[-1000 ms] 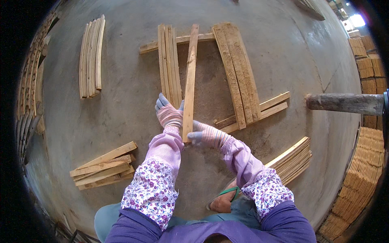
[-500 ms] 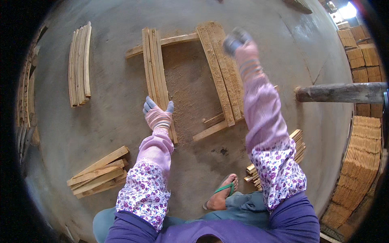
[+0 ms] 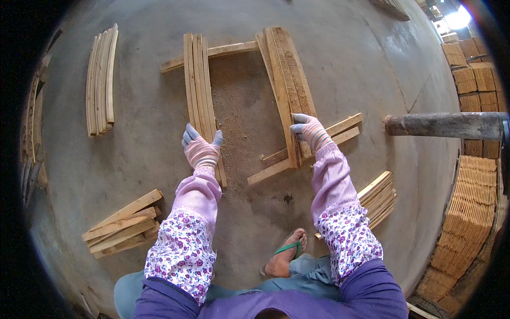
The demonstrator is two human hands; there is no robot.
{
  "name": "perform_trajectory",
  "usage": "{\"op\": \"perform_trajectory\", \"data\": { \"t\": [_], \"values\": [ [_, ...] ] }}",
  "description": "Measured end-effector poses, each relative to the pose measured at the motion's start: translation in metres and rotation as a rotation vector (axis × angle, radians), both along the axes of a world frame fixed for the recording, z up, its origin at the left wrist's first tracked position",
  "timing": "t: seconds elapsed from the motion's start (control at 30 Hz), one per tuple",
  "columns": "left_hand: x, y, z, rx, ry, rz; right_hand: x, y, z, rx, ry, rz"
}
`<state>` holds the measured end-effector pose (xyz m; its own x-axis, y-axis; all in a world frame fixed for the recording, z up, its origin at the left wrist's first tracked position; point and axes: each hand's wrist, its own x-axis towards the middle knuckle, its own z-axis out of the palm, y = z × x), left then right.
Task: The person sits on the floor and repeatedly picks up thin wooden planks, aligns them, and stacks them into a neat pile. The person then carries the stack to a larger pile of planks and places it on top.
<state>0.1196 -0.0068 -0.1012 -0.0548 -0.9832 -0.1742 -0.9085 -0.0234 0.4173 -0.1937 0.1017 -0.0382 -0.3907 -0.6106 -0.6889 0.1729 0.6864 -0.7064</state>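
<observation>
My left hand (image 3: 202, 149), in a grey-tipped striped glove, spans the near part of a bundle of long wooden slats (image 3: 198, 80). Its thumb lies along the right side, its fingers over the left. On the right, sawdust-covered wooden boards (image 3: 297, 74) lie side by side, and my right hand (image 3: 311, 132) curls its gloved fingers over a wooden board (image 3: 280, 80) among them. This board shows a cleaner face than its dusty neighbours. Both stacks rest across a far crosspiece (image 3: 234, 49) and near crosspieces (image 3: 271, 171).
Another slat bundle (image 3: 102, 80) lies at the far left. Short wood pieces (image 3: 125, 228) are heaped near left, more (image 3: 377, 199) near right. A round post (image 3: 441, 125) stands at right, beside stacked wooden pieces (image 3: 462, 212). My sandalled foot (image 3: 284, 255) is on the floor.
My right hand has come down and nearer from the far end of the right stack onto its board. A cleaner board face now shows there. My left hand stays on its bundle.
</observation>
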Motion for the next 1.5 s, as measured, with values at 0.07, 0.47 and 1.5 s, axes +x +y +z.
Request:
{"op": "perform_trajectory", "data": {
  "t": [0.07,0.47,1.5],
  "values": [
    [0.001,0.0,-0.001,0.003,-0.045,0.007,0.006,-0.003,0.006,-0.003,-0.091,-0.02],
    [-0.002,-0.002,0.004,0.002,-0.024,0.004,0.067,-0.014,-0.01,-0.172,-0.228,-0.025],
    [-0.058,0.046,0.031,-0.277,0.205,-0.521,-0.016,0.361,0.021,0.419,0.92,-0.117]
  ]
}}
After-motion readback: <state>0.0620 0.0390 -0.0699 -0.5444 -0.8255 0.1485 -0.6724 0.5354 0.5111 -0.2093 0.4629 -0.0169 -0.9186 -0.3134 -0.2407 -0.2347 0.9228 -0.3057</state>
